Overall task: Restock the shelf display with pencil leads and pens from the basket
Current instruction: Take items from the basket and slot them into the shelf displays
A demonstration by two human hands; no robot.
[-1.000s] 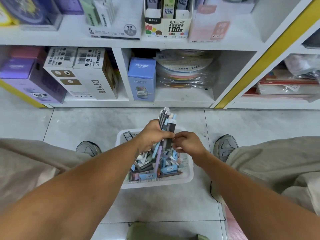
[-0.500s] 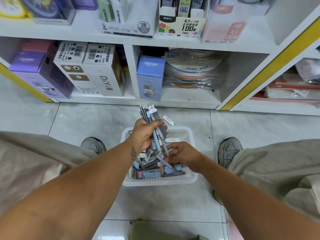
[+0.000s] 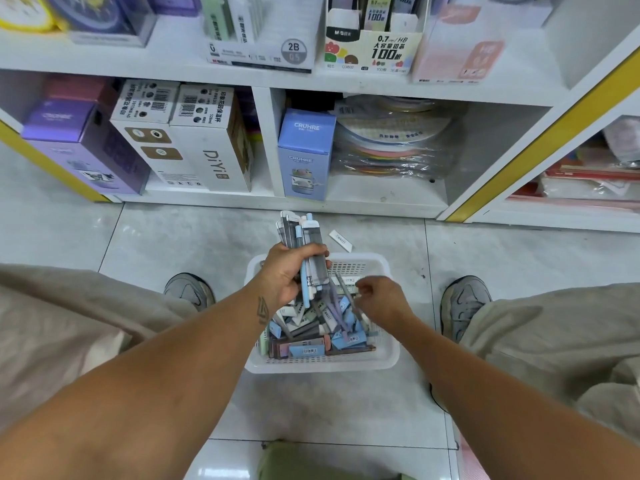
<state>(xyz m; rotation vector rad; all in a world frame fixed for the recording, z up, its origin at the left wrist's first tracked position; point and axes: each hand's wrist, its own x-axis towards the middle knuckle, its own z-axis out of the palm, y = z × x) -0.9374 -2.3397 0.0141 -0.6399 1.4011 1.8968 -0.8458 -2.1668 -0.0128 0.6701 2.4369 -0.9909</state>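
Observation:
A white plastic basket [image 3: 388, 358] stands on the floor between my feet, holding several pencil lead cases and pens [image 3: 311, 341] in blue, grey and purple. My left hand [image 3: 284, 275] grips an upright bundle of pens and lead cases [image 3: 303, 237] above the basket's far left corner. My right hand [image 3: 379, 299] is over the basket's right side and pinches a thin grey pen [image 3: 346, 292] that slants down into the pile. On the upper shelf stands a 0.7 HB lead display box [image 3: 374, 46].
One lead case [image 3: 341, 240] lies on the tiles beyond the basket. The bottom shelf holds a blue CRUHRE box [image 3: 304, 154], white DiYi boxes [image 3: 207, 143], a purple box [image 3: 79, 143] and bagged discs [image 3: 391, 140]. My shoes [image 3: 464, 303] flank the basket.
The bundle in my left hand has stayed above the basket. My right hand dipped into the pile and has come up to the right, pinching a thin pen.

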